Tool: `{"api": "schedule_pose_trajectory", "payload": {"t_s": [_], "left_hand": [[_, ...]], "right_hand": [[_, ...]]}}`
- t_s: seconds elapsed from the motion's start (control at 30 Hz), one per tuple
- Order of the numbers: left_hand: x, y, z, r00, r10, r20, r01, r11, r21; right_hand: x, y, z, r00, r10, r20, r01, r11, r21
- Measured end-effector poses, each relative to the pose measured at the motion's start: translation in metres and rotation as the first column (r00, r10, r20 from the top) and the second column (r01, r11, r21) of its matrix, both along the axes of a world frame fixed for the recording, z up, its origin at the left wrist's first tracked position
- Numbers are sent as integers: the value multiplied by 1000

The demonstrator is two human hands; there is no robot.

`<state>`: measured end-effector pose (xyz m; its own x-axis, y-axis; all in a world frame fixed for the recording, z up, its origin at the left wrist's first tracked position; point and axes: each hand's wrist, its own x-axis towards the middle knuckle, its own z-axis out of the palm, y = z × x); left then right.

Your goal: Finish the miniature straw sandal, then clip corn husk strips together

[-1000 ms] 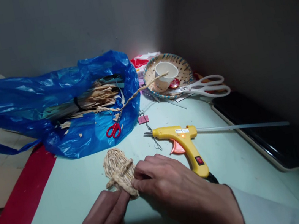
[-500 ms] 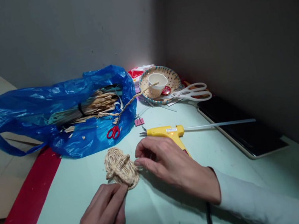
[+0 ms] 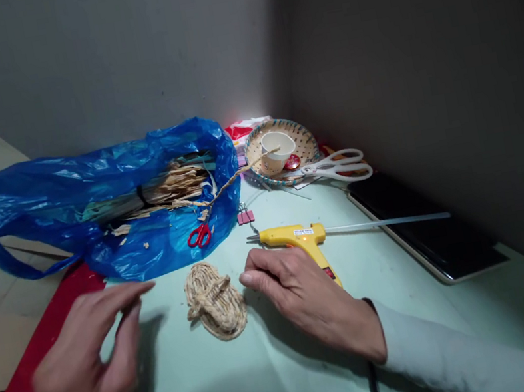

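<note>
A small slipper of coiled, braided straw cord [image 3: 216, 302] lies on the table between my hands, a raised band and knot across it. My left hand [image 3: 88, 362] hovers to its left, thumb and fingers apart with nothing between them. Close to the slipper's right edge is my right hand [image 3: 305, 296], thumb pressed against the curled forefinger. Whatever may be in that pinch is hidden. Just behind the right hand lies a yellow glue gun [image 3: 294, 235], a long clear glue stick [image 3: 388, 222] sticking out of its back; the hand covers part of its grip.
At the back left, a blue plastic bag [image 3: 136, 259] holds dried straw strips [image 3: 183, 179], with red-handled scissors [image 3: 199, 236] at its edge. Behind are a pink binder clip [image 3: 245, 217], a woven basket [image 3: 305, 137] with a cup [image 3: 278, 146], and white-handled scissors [image 3: 343, 167]. A dark tablet-like device [image 3: 430, 227] lies right.
My left hand has let go of the slipper's near edge and moved left, its fingers spreading. The right hand has barely moved and its thumb and forefinger are closer together.
</note>
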<state>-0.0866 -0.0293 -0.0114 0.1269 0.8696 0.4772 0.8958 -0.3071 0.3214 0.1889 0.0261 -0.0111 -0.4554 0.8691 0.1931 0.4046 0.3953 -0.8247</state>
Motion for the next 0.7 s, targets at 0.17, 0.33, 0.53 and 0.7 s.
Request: {"api": "schedule_pose_trajectory", "payload": {"t_s": [0.17, 0.33, 0.53, 0.7], "left_hand": [[12, 63, 15, 956, -293, 11, 279, 897, -343], [16, 74, 4, 926, -369, 84, 364, 809, -461], [11, 64, 9, 949, -171, 263, 298, 751, -590], [3, 62, 12, 852, 46, 522, 389, 612, -689]], "right_hand": [[-1, 1, -2, 997, -40, -70, 42, 999, 25], [-1, 3, -5, 978, -49, -205, 40, 998, -47], [1, 5, -4, 959, -126, -253, 105, 990, -93], [5, 8, -6, 895, -166, -415, 89, 976, -199]]}}
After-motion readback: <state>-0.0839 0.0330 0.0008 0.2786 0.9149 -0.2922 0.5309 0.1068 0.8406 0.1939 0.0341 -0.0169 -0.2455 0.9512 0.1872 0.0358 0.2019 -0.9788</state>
